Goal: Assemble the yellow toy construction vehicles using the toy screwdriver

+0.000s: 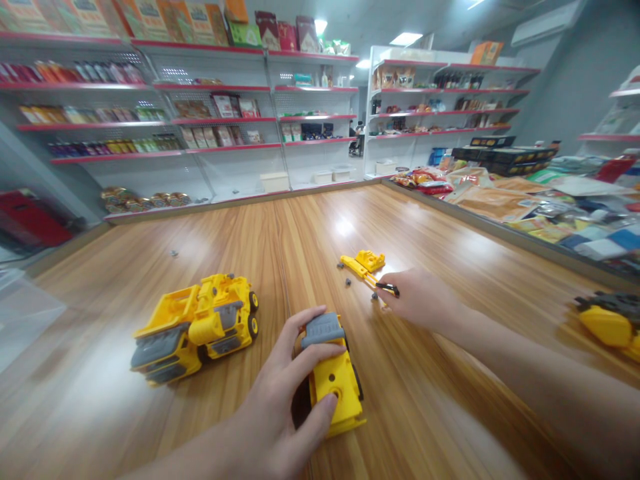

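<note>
Chassis in left hand points grey end away.

Three toy trucks, one loose arm, four screws.

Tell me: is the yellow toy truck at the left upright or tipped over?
Upright: the toy truck stands with its wheels down on the wooden table.

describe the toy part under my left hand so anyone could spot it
On the wooden table, nearest the camera, the left hand grips a yellow toy body. Unlike the complete yellow truck to its left, it is a plain block with a grey piece at its far end.
</note>
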A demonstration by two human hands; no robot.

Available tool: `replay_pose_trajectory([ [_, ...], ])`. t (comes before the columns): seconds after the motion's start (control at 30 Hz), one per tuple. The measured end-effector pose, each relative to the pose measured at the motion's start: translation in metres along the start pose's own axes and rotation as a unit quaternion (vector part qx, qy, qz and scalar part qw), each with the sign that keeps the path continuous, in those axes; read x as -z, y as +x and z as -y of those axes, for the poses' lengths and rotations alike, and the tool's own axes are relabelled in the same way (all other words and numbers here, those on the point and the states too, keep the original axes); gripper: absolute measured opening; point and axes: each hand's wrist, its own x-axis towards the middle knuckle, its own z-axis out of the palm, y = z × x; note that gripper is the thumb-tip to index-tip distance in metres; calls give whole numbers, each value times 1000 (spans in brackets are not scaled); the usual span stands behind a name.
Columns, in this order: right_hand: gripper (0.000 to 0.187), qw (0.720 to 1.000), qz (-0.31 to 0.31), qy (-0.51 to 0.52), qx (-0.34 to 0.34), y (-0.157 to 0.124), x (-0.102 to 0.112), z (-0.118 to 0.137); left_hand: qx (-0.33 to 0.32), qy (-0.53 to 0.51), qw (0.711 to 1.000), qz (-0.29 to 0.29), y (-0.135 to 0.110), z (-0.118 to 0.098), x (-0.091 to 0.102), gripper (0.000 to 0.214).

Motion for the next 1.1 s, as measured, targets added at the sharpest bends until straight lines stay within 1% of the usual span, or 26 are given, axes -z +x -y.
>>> replay_pose_trajectory([
  [0.1,34,1000,-1,6,23,-1,-2,3,0,3,1000,6,0,0,-1,41],
  [0.2,33,999,-3,14,40,-1,-3,5,2,-2,1000,-6,0,1,-1,39],
  [0.27,31,999,-5,20,50,0,-3,6,1,5,1000,-1,0,1,-1,40],
  [0.4,25,998,-26,31,43,1,-4,3,4,1,1000,-3,0,1,-1,39],
  [0.47,28,998,-40,32,29,3,-5,-1,3,2,1000,6,1,1,-1,39],
  [0.57,38,998,-51,31,14,7,-8,-10,1,4,1000,10,1,1,0,39],
  [0.67,51,999,-40,28,14,14,-10,-19,6,7,1000,11,1,1,1,38],
  [0.77,57,999,-21,24,22,19,-12,-25,6,11,1000,22,0,1,1,39],
  [0.83,55,999,-14,21,23,21,-11,-28,7,4,1000,14,0,1,0,38],
  [0.93,47,1000,-9,16,18,20,-9,-31,9,-11,1000,-6,0,0,-3,35],
  [1.1,35,1000,-7,8,-12,19,-10,-34,8,-15,1000,-5,0,0,-3,38],
])
